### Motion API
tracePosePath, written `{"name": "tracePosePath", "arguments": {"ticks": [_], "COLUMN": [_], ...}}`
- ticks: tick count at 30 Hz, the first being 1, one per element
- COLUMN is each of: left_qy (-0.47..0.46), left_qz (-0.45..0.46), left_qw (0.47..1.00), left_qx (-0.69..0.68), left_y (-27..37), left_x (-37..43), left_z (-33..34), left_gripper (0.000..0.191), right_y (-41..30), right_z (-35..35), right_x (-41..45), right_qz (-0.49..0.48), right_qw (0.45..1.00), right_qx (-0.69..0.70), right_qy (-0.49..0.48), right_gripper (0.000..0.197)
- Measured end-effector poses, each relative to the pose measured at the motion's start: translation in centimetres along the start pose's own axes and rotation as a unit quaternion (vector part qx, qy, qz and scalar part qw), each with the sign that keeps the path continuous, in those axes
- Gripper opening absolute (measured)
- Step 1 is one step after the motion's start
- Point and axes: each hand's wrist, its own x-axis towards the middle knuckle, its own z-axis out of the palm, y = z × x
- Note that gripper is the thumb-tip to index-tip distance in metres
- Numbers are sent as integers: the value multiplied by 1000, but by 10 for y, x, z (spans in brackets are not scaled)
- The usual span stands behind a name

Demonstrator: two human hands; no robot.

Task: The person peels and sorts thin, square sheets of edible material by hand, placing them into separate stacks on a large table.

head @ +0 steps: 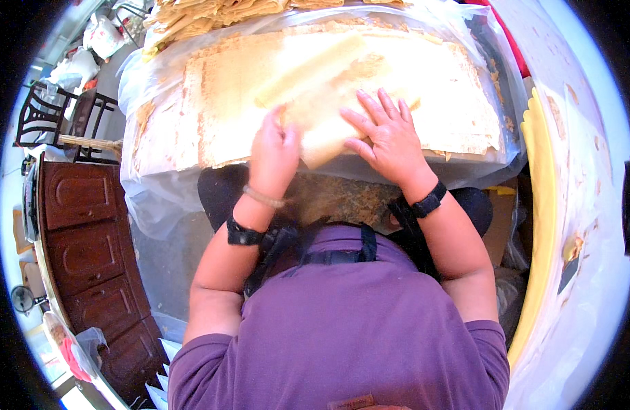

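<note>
A thin tan sheet (322, 143) lies at a slant on a board-like stack of pale, flaky layers (222, 107) in front of me. My left hand (276, 143) is at the sheet's left edge, its fingers curled and pinching that edge. Spread fingers on my right hand (389, 136) rest over the sheet's right side, and nothing is gripped there. Beyond the hands, a rolled or folded tan strip (309, 69) lies across the stack. Strong glare washes out the sheet's outline and the fingertips of the left hand.
Many folded tan sheets (207, 18) are piled at the far edge. Clear plastic film (156, 205) drapes around the work surface. A yellow scalloped edge (538, 205) and a white covered surface (586, 154) run along the right. Brown cabinets (84, 230) and a dark chair (48, 115) stand left.
</note>
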Motion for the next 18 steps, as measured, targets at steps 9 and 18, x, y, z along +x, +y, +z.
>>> {"name": "tracePosePath", "arguments": {"ticks": [9,18], "left_qy": [-86,-171], "left_qz": [339,361], "left_qw": [885,906], "left_qx": [309,138], "left_y": [13,-10], "left_x": [-34,0], "left_z": [29,-28], "left_gripper": [80,49], "right_y": [4,34], "right_z": [-16,-44], "right_x": [0,9], "right_qz": [-36,-48], "right_qw": [999,998], "right_qx": [-12,5], "right_qy": [-29,-50], "right_gripper": [60,50]}}
